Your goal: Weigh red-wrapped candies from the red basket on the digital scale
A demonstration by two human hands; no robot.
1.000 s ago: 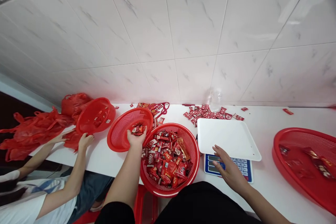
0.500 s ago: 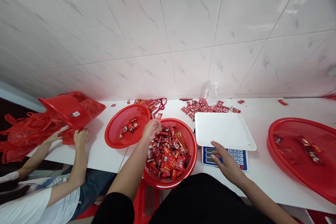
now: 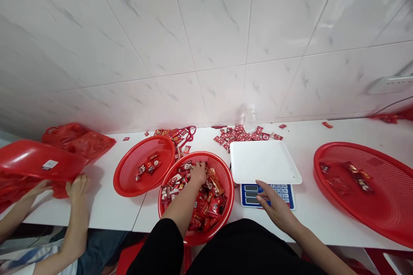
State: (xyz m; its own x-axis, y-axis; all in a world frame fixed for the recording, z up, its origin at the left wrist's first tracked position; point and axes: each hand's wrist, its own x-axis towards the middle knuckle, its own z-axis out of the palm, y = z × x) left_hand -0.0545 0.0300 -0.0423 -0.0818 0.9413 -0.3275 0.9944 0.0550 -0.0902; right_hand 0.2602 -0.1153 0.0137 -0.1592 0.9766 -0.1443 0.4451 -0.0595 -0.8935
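Observation:
My left hand point(image 3: 199, 174) reaches down onto the wrapped snacks point(image 3: 204, 209) in the round red basket point(image 3: 229, 197) in front of me. Its fingers look spread over the packets, their tips partly hidden among them. Over the blue keypad of a weighing scale point(image 3: 250, 194) hovers my right hand point(image 3: 273, 205), fingers apart and nothing held. A white tray point(image 3: 264, 161) on the scale is bare apart from tiny dark specks.
A shallower red basket point(image 3: 124, 180) with a few packets touches the full one's left side. Another red basket point(image 3: 383, 206) stands at right. Small red sachets point(image 3: 238, 134) lie along the wall beside a clear container point(image 3: 249, 118). At left, a co-worker's hands point(image 3: 78, 184) hold a red basin point(image 3: 35, 159).
My left hand has moved from the basket's upper left rim down into the snacks. My right hand stays over the scale. The co-worker's basin has shifted left and lower in view.

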